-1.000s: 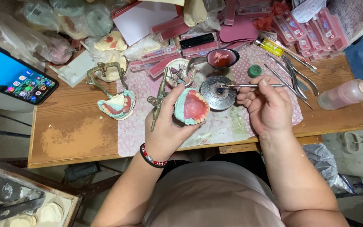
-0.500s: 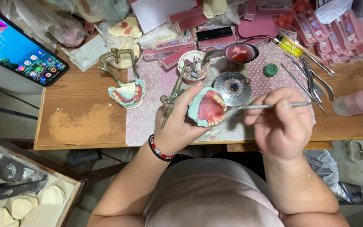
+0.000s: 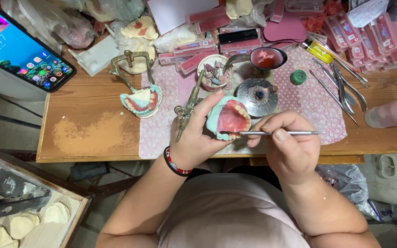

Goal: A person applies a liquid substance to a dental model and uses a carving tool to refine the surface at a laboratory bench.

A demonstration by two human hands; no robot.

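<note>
My left hand (image 3: 197, 135) holds a denture model (image 3: 228, 118), a pale green cast with pink wax and a row of teeth, tilted up above the table's front edge. My right hand (image 3: 290, 149) grips a thin metal carving tool (image 3: 272, 133) held level, its tip touching the pink wax at the model's lower edge. A red and black bracelet circles my left wrist.
A second denture cast (image 3: 141, 102) sits in a brass articulator (image 3: 129, 66). A round metal burner (image 3: 257, 96), a red wax bowl (image 3: 267, 58), a green cap (image 3: 298, 76), metal instruments (image 3: 341, 89), a plastic bottle (image 3: 391, 112) and a phone (image 3: 21, 50) lie on the wooden table (image 3: 88, 133).
My right hand brought the tool from the burner down to the model's wax. The left hand kept hold of the model, which now faces up more. The view shifted slightly.
</note>
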